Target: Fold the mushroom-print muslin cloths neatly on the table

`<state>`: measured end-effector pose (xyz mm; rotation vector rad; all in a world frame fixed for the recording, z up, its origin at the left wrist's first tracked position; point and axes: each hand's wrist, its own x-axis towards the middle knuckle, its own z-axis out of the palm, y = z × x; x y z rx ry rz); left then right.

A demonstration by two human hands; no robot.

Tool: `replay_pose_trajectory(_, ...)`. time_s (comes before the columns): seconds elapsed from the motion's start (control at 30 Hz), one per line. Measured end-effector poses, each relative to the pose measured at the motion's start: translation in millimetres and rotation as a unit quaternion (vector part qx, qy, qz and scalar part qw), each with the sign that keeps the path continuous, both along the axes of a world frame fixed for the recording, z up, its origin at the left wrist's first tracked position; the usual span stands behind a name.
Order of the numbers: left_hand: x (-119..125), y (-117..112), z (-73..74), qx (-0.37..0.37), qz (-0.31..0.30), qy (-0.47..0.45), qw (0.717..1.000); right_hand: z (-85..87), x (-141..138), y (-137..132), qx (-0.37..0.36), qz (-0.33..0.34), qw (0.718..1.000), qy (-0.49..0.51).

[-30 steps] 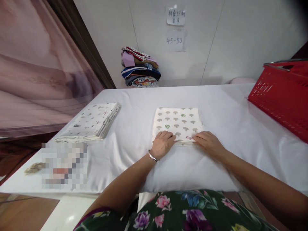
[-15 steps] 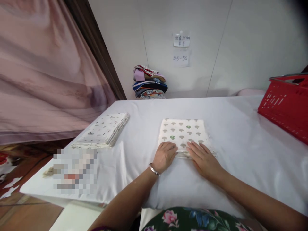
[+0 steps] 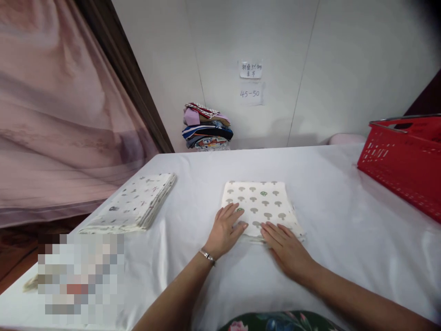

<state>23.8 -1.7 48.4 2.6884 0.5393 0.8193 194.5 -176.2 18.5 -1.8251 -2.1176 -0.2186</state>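
A folded cream cloth with a grey and green mushroom print [image 3: 263, 202] lies in the middle of the white-covered table [image 3: 330, 184]. My left hand [image 3: 224, 229], with a bracelet at the wrist, lies flat on the cloth's near left corner, fingers stretched out. My right hand [image 3: 285, 248] rests flat on the cloth's near edge, fingers together and pointing left. Neither hand holds anything.
A second folded stack of printed white cloths [image 3: 134, 204] lies at the left of the table. A red plastic basket [image 3: 403, 161] stands at the right edge. A pile of coloured folded clothes [image 3: 206, 131] sits against the far wall. A pink curtain [image 3: 62, 119] hangs left.
Both hands have opened flat on the cloth's near edge; the left hand's fingers have spread forward over the corner. The camera view has shifted slightly.
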Motion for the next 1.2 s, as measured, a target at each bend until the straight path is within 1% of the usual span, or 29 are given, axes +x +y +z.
replay_pose_trajectory(0.1, 2, 2, -7.7, 0.045, 0.0, 0.073, 0.996, 12.0, 3, -2, -0.044, 0.004, 0.998, 0.041)
replay_pose_trajectory(0.2, 0, 2, -15.1, 0.069, 0.008, 0.097, 0.993, 16.7, 15, -8, -0.074, -0.011, 0.996, 0.053)
replay_pose_trajectory(0.3, -2, 1, -17.2, 0.068, 0.011, 0.112, 0.991, 11.7, 36, -18, -0.072, -0.049, 0.995, 0.045)
replay_pose_trajectory(0.4, -3, 1, -17.3, 0.043, 0.01, 0.117, 0.992, 3.9, 55, -28, -0.063, -0.085, 0.993, 0.052)
replay_pose_trajectory(0.5, -2, 6, -21.9, -0.008, 0.024, 0.076, 0.997, -1.4, 70, -31, -0.038, -0.127, 0.986, 0.097)
replay_pose_trajectory(0.57, 0, 16, -28.0, -0.062, 0.069, 0.007, 0.996, -3.4, 79, -24, -0.011, -0.157, 0.977, 0.143)
replay_pose_trajectory(0.63, 3, 28, -33.8, -0.135, 0.128, -0.055, 0.981, -4.1, 89, -11, 0.012, -0.177, 0.967, 0.185)
replay_pose_trajectory(0.67, 4, 35, -35.5, -0.178, 0.153, -0.067, 0.97, -3.8, 95, -2, 0.017, -0.185, 0.961, 0.203)
replay_pose_trajectory(0.73, 7, 45, -35.0, -0.274, 0.188, -0.046, 0.942, -1.7, 103, 17, 0.003, -0.21, 0.948, 0.241)
replay_pose_trajectory(0.8, 10, 50, -28.9, -0.357, 0.207, 0.009, 0.911, 1.4, 107, 33, -0.036, -0.248, 0.926, 0.282)
replay_pose_trajectory(0.83, 12, 52, -24.0, -0.383, 0.21, 0.037, 0.899, 2.7, 108, 38, -0.055, -0.265, 0.914, 0.301)
replay_pose_trajectory(0.87, 14, 54, -17.9, -0.397, 0.207, 0.059, 0.893, 3.4, 106, 41, -0.069, -0.279, 0.904, 0.317)
replay_pose_trajectory(0.9, 17, 57, -10.9, -0.398, 0.195, 0.075, 0.893, 3.5, 103, 42, -0.076, -0.288, 0.896, 0.33)
replay_pose_trajectory(0.93, 20, 62, -3.2, -0.387, 0.18, 0.086, 0.9, 2.8, 99, 41, -0.077, -0.292, 0.89, 0.341)
replay_pose_trajectory(1.0, 27, 80, 13.4, -0.339, 0.152, 0.099, 0.923, 0.3, 86, 35, -0.07, -0.285, 0.887, 0.357)
replay_pose_trajectory(1.07, 37, 108, 28.4, -0.267, 0.151, 0.12, 0.944, -0.8, 72, 27, -0.072, -0.254, 0.893, 0.365)
replay_pose_trajectory(1.1, 42, 123, 34.0, -0.228, 0.155, 0.135, 0.952, 0.3, 65, 25, -0.085, -0.23, 0.896, 0.369)
replay_pose_trajectory(1.13, 48, 137, 37.8, -0.198, 0.162, 0.157, 0.954, 3.0, 60, 23, -0.102, -0.205, 0.899, 0.373)
replay_pose_trajectory(1.2, 58, 160, 39.4, -0.183, 0.188, 0.197, 0.945, 12.7, 56, 24, -0.116, -0.169, 0.904, 0.376)
